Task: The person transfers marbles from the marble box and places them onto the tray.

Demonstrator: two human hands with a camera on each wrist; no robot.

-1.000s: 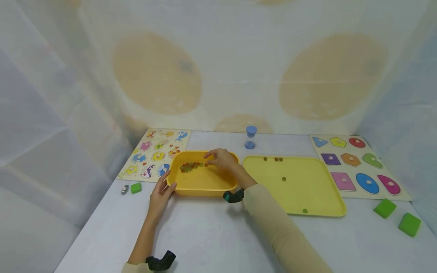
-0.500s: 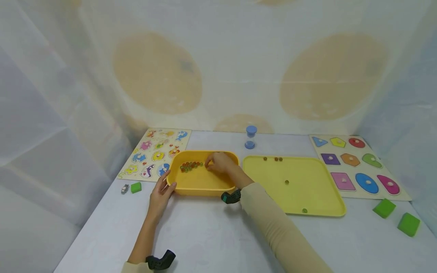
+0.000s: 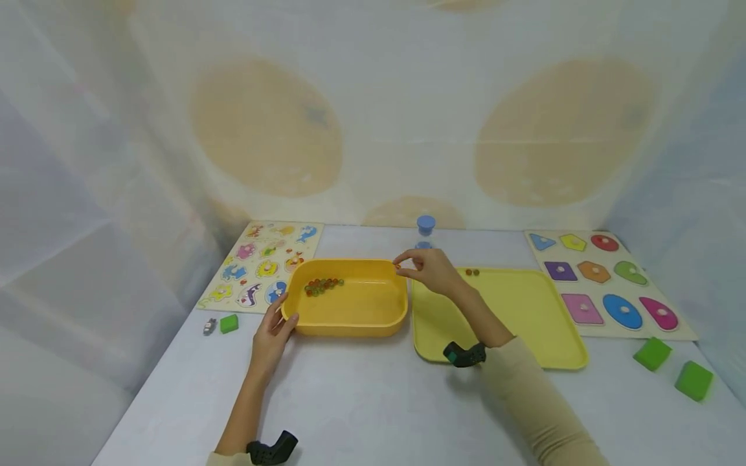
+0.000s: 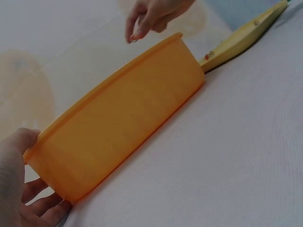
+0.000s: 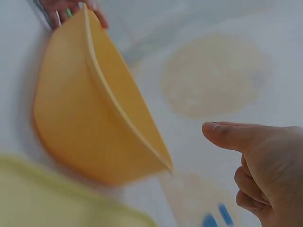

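An orange-yellow plastic tub (image 3: 350, 329) stands on the table with a cluster of red and green marbles (image 3: 322, 287) at its left. My left hand (image 3: 272, 336) holds the tub's left end, thumb at the rim and fingers against the outer wall in the left wrist view. Above the tub's right rim, my right hand (image 3: 434, 268) pinches a small reddish marble (image 4: 135, 38) between thumb and forefinger. To the right lies a pale yellow tray (image 3: 524, 317) with two marbles (image 3: 472, 272) at its back edge; my right arm hides part of it.
A blue-capped sand timer (image 3: 425, 225) stands behind, partly hidden by my right hand. Puzzle boards lie at the back left (image 3: 256, 265) and right (image 3: 606, 281). Green blocks (image 3: 653, 354) lie at the right, and another green block (image 3: 229, 323) beside a small grey object (image 3: 210, 326) at the left.
My right hand has risen out of the tub and moved right with a marble pinched in it. Its arm now covers more of the tray. My left hand keeps its hold on the tub.
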